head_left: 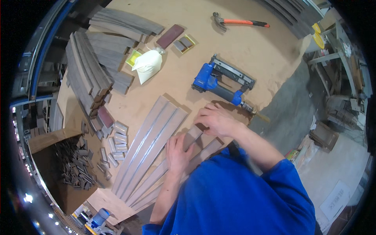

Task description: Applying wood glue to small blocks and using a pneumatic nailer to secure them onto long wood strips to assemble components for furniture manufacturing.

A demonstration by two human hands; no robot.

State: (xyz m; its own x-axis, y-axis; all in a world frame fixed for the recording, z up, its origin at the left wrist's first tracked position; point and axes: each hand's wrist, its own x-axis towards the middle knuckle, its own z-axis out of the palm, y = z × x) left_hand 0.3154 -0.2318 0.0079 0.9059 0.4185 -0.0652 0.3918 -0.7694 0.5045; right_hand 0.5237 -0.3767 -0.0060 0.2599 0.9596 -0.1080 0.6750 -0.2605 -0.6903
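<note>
A grey-brown wooden strip [158, 175] lies slantwise in front of me. My left hand [178, 153] grips it along its edges, with thumb and fingers on either side. At its far end, my right hand [214, 119] curls its fingers round the tip; part of the grip is hidden. Left of this strip lie several strips side by side [150, 124], with shiny, glue-like lines along their seams. Another loose strip [211, 147] rests nearer my body, partly covered by my arm. A blue pneumatic stapler [207, 80] lies just beyond my right hand.
An orange-handled hammer [244, 22] lies at the far side. Stacked strips [88, 66], a white bag [149, 65] and a dark red block [170, 35] are at the left and back. Metal staple clips [119, 143] lie beside a cardboard box [53, 143] of dark pieces.
</note>
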